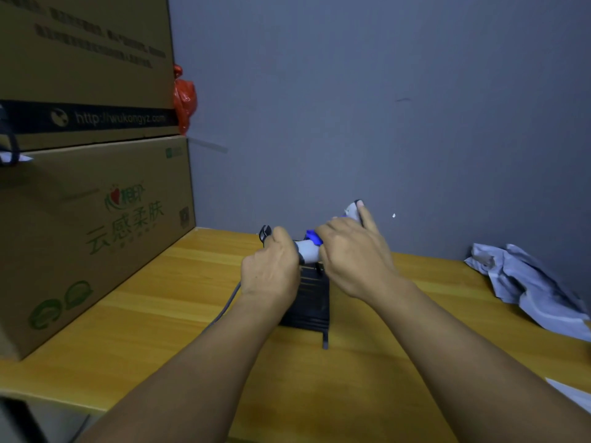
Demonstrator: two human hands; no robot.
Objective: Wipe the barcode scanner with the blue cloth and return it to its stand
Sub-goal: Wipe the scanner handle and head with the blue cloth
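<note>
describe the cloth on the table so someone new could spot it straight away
Start at the yellow wooden table against the grey wall and follow it to the far right edge. The crumpled pale blue-grey cloth lies there alone, well clear of both hands. It is the only soft, wrinkled thing, unlike the cardboard boxes opposite.

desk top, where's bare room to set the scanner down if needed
The desk is bare between the cardboard boxes and the black stand, and along the near edge under the forearms. It is crowded at right by the crumpled cloth and around the stand and its cable.
</note>
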